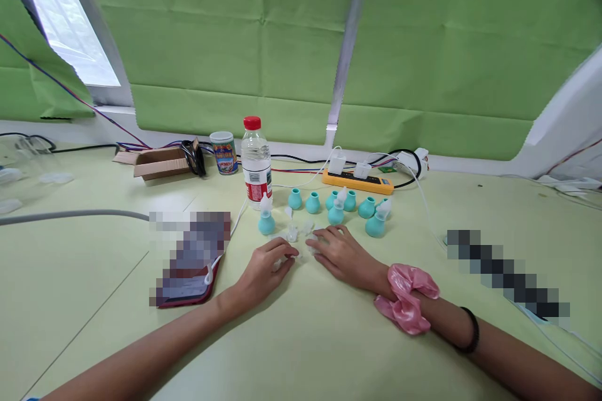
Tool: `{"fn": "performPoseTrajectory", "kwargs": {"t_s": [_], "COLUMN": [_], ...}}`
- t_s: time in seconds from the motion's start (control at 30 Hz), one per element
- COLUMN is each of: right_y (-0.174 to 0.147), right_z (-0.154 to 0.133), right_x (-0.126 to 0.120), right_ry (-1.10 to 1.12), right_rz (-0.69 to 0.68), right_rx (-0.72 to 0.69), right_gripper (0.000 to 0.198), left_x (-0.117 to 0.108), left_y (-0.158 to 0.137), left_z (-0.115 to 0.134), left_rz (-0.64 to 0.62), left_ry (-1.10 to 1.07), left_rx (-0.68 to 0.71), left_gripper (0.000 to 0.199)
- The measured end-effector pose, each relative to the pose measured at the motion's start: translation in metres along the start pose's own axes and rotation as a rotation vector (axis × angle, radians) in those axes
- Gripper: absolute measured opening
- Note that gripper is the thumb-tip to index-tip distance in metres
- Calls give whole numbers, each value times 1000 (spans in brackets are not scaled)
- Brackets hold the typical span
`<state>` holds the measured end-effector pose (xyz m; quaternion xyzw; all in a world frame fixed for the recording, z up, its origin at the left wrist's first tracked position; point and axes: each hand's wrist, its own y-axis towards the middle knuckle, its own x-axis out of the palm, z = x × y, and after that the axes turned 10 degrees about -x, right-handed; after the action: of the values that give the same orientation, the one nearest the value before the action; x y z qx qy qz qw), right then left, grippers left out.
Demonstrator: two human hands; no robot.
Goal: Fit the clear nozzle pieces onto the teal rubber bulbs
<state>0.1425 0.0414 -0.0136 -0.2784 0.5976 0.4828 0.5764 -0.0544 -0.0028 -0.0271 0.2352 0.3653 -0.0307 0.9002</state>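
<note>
My left hand (268,268) rests low over the table, thumb and fingertips pinched together around a small translucent piece that is mostly hidden. To its right, my right hand (345,257) lies palm down with fingers apart, its fingertips touching or just over some clear pieces. A few small translucent pieces (292,234) lie loose beyond both hands. Behind them stand several squat turquoise bulbs with open necks (312,203). Three more bulbs carry translucent pointed tips: one on the left (266,223), one in the middle (335,215), and a tilted one on the right (375,225).
A clear bottle with a red cap (256,166) and a printed can (224,153) stand behind. Further back are an orange power strip (357,182) with chargers and an open cardboard box (162,164). A phone (195,263) with a cable lies left; a blurred dark object (505,274) lies right.
</note>
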Motion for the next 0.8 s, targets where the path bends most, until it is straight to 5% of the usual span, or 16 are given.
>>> {"fn": "performPoseTrajectory", "kwargs": {"t_s": [0.37, 0.6, 0.8], "right_y": [-5, -2, -2], "right_z": [-8, -22, -30], "right_x": [17, 3, 9], "right_ry": [363, 628, 848], "right_rz": [445, 640, 649], "right_rx": [40, 145, 228], "right_gripper": [16, 28, 33], "left_x": [-1, 0, -4], "left_y": [1, 1, 3], "left_z": [3, 10, 17], "left_rz": [56, -15, 15], "left_ry": [-176, -580, -730], "left_rx": [-15, -455, -556], "left_gripper": [13, 10, 13]}}
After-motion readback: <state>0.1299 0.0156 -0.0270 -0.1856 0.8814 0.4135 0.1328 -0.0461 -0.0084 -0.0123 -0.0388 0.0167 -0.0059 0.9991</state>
